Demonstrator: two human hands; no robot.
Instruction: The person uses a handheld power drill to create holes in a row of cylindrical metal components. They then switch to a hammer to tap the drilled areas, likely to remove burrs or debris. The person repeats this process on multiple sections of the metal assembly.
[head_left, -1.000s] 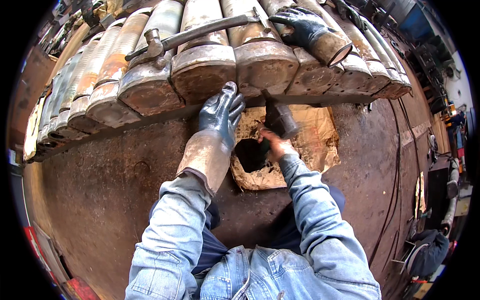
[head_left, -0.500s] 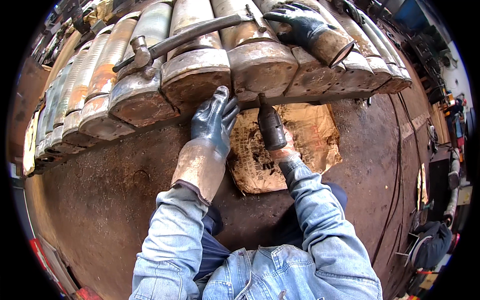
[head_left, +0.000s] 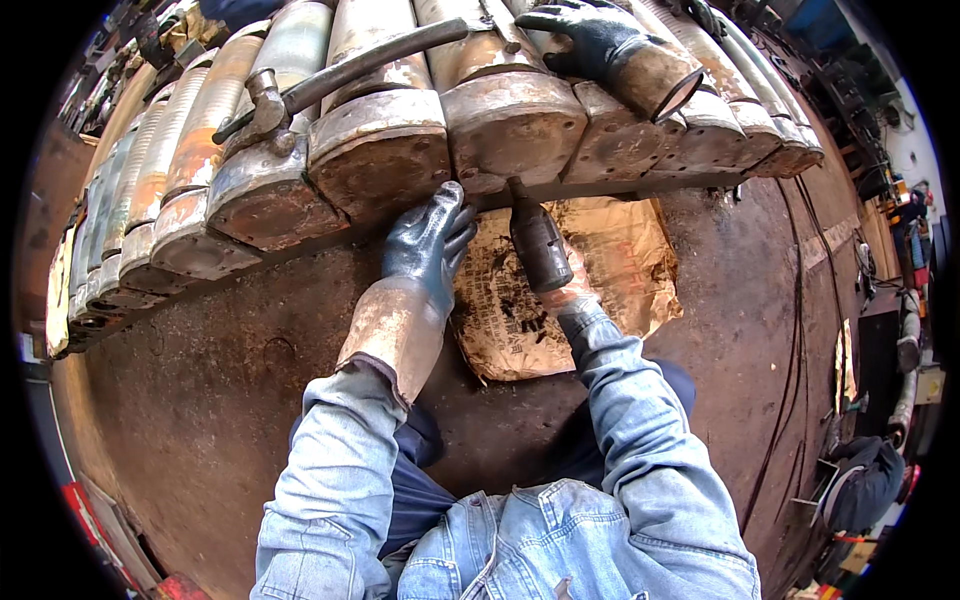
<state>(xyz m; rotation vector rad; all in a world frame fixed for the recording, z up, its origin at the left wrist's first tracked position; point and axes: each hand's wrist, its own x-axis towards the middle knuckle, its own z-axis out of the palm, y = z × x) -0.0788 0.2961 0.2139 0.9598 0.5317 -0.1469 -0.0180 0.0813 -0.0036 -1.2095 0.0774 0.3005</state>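
My left hand point(head_left: 425, 245), in a dark blue coated glove with a pale cuff, is open below the flat end of a rusty metal cylinder point(head_left: 380, 160). Its fingers point up toward that lower edge, and I see nothing in them; whether they touch the metal I cannot tell. Bare and mostly hidden, my right hand point(head_left: 572, 290) is closed around a dark bottle-shaped tool point(head_left: 540, 245). The tool's narrow nose points up to the lower edge of the neighbouring cylinder end point(head_left: 515, 125); contact there is unclear. Beneath the tool lies a stained brown paper sack point(head_left: 630, 260).
A hammer point(head_left: 270, 105) with a long dark handle lies across the row of cylinders. An empty glove point(head_left: 620, 55) rests on the cylinders to the right. Dark cables point(head_left: 800, 330) run along the brown floor point(head_left: 200, 400). Assorted gear lines the right edge.
The cylinder row sits slightly higher and farther left in the picture. The tool's nose has shifted a little left, while both hands keep much the same pose.
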